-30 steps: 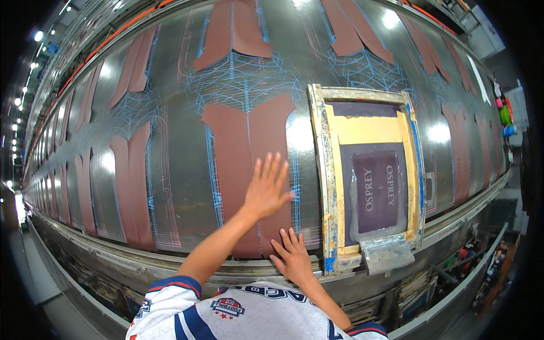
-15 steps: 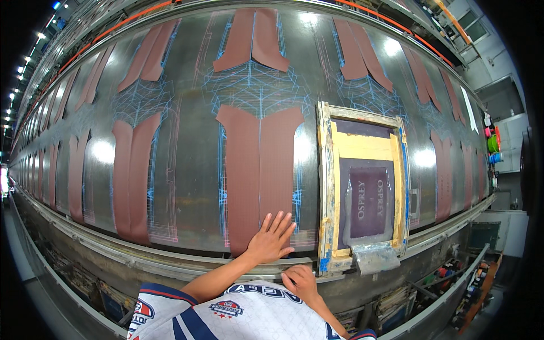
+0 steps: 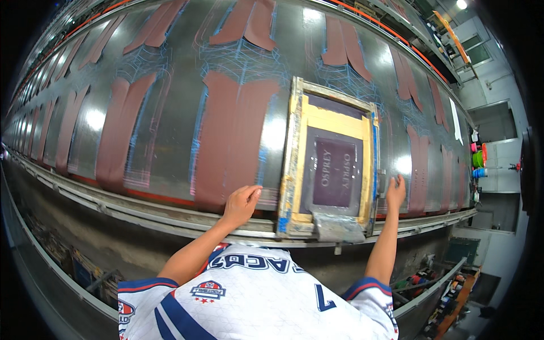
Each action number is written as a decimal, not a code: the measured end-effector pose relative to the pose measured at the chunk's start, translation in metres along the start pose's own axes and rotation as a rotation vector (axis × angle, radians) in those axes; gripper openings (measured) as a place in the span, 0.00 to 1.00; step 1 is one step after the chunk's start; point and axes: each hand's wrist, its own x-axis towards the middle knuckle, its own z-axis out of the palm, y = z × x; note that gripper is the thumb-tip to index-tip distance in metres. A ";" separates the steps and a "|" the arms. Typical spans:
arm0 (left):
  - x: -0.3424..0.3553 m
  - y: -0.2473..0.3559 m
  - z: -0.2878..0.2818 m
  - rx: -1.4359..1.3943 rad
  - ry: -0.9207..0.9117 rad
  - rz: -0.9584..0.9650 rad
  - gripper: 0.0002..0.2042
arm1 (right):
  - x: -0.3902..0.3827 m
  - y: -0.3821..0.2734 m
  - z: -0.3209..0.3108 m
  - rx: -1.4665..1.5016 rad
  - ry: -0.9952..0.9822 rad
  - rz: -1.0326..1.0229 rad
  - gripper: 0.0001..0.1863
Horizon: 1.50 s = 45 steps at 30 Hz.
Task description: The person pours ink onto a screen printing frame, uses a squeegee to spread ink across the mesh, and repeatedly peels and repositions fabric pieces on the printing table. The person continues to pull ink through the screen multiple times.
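The left hand (image 3: 241, 205) has lifted out of the flat, spread posture it held on the maroon panel (image 3: 229, 136) half a second ago; it now sits at the panel's lower right corner, above the near edge of the table (image 3: 177, 122), with its fingers drawn together and curled. Whether its grip encloses anything, or whether it touches the panel, cannot be determined from this view. The right hand (image 3: 395, 194), previously beside the left at the table edge, has moved across to the far side of the framed screen (image 3: 335, 173). Its grip is loosely bent, thumb and fingers slightly apart, with nothing visible between them; it stands just beside the right rail of the frame and does not appear to hold it. The maroon panel lies spread on the table directly in front of the body, its lower end reaching the front rail (image 3: 131, 211). The framed screen remains to the right of that panel, bordered inside by yellow tape (image 3: 334, 123), with a grey flap (image 3: 338, 226) at its near end. As a judgement, this change shifts the work from the panel to the screen: no palm now presses the panel flat, and the hands are positioned to either side of the frame.
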 end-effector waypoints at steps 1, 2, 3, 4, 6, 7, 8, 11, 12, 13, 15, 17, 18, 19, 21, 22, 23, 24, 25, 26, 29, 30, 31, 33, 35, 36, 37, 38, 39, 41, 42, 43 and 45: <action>-0.005 0.006 0.012 -0.085 -0.039 -0.123 0.21 | 0.018 0.020 0.016 -0.007 -0.020 0.018 0.23; -0.010 0.009 0.028 -0.297 -0.072 -0.276 0.21 | 0.031 0.029 0.028 0.038 -0.115 0.039 0.23; -0.012 0.014 0.049 -0.510 -0.098 -0.428 0.22 | 0.041 0.034 0.041 0.086 -0.216 0.059 0.22; -0.014 0.016 0.069 -0.729 -0.112 -0.569 0.23 | 0.049 0.031 0.057 0.137 -0.321 0.073 0.21; -0.013 0.007 0.102 -0.670 0.096 -0.342 0.25 | 0.046 0.011 0.060 0.170 -0.364 0.142 0.21; -0.009 0.006 0.111 -0.655 0.132 -0.329 0.25 | 0.047 0.004 0.050 0.201 -0.442 0.240 0.21; -0.007 0.004 0.119 -0.639 0.168 -0.318 0.25 | 0.049 0.003 0.048 0.227 -0.521 0.339 0.21; -0.012 0.025 0.133 -0.670 0.310 -0.359 0.24 | 0.063 0.044 0.068 0.382 -0.274 0.042 0.17; -0.009 0.026 0.134 -0.656 0.373 -0.357 0.24 | 0.071 0.050 0.081 0.427 -0.152 -0.093 0.17; -0.011 0.038 0.129 -0.566 0.389 -0.342 0.23 | 0.078 0.062 0.083 0.446 -0.184 -0.062 0.17; -0.012 0.038 0.125 -0.512 0.412 -0.353 0.22 | 0.074 0.060 0.081 0.517 -0.276 0.025 0.16; -0.007 0.032 0.118 -0.518 0.440 -0.344 0.23 | 0.055 0.028 0.063 0.556 -0.270 0.003 0.15; -0.005 0.029 0.116 -0.550 0.458 -0.337 0.23 | 0.052 0.016 0.060 0.597 -0.294 0.008 0.15; -0.007 0.025 0.112 -0.580 0.481 -0.328 0.24 | 0.050 0.002 0.061 0.641 -0.320 0.012 0.15; -0.005 0.017 0.068 -0.490 0.514 -0.298 0.26 | 0.040 -0.050 0.070 0.680 -0.264 -0.082 0.16; -0.005 -0.002 0.053 -0.392 0.533 -0.300 0.28 | 0.032 -0.070 0.083 0.649 -0.204 -0.188 0.16; -0.005 -0.016 0.041 -0.429 0.549 -0.300 0.27 | 0.019 -0.090 0.087 0.652 -0.234 -0.159 0.16; -0.008 -0.026 0.027 -0.458 0.576 -0.293 0.27 | 0.004 -0.112 0.088 0.672 -0.264 -0.135 0.17; -0.015 -0.053 0.014 -0.367 0.616 -0.304 0.26 | -0.016 -0.132 0.090 0.682 -0.265 -0.149 0.17; -0.023 -0.076 -0.004 -0.269 0.663 -0.316 0.26 | -0.034 -0.151 0.098 0.701 -0.269 -0.164 0.17; -0.043 -0.073 -0.052 -0.037 0.578 -0.495 0.24 | -0.075 -0.168 0.120 0.714 -0.262 -0.103 0.16; -0.060 -0.095 -0.068 0.037 0.626 -0.428 0.23 | -0.090 -0.176 0.137 0.723 -0.298 -0.078 0.16; -0.080 -0.131 -0.081 0.113 0.682 -0.376 0.23 | -0.109 -0.193 0.144 0.755 -0.350 -0.059 0.16; -0.085 -0.111 -0.077 0.269 0.759 -0.306 0.23 | -0.129 -0.197 0.152 0.751 -0.311 -0.029 0.16; -0.109 -0.041 -0.072 0.590 0.514 -0.008 0.27 | -0.138 -0.201 0.150 0.749 -0.222 -0.057 0.15; -0.121 -0.017 -0.069 0.743 0.389 0.139 0.30 | -0.143 -0.204 0.151 0.737 -0.233 -0.049 0.15; -0.130 0.006 -0.063 0.860 0.288 0.195 0.31 | -0.147 -0.207 0.151 0.722 -0.243 -0.041 0.15; -0.135 0.026 -0.055 0.974 0.185 0.252 0.33 | -0.150 -0.208 0.152 0.706 -0.254 -0.035 0.15; -0.137 0.035 -0.053 1.090 0.086 0.308 0.34 | -0.154 -0.215 0.151 0.708 -0.246 -0.030 0.15; -0.131 0.027 -0.054 1.155 0.065 0.376 0.31 | -0.154 -0.224 0.145 0.688 -0.305 0.013 0.15; -0.126 0.021 -0.057 1.188 0.045 0.418 0.30 | -0.154 -0.226 0.140 0.677 -0.328 0.044 0.15; -0.120 0.008 -0.062 1.169 0.006 0.424 0.30 | -0.155 -0.230 0.140 0.664 -0.332 0.042 0.15; -0.104 -0.009 -0.073 1.122 -0.075 0.449 0.30 | -0.153 -0.231 0.137 0.627 -0.328 0.042 0.15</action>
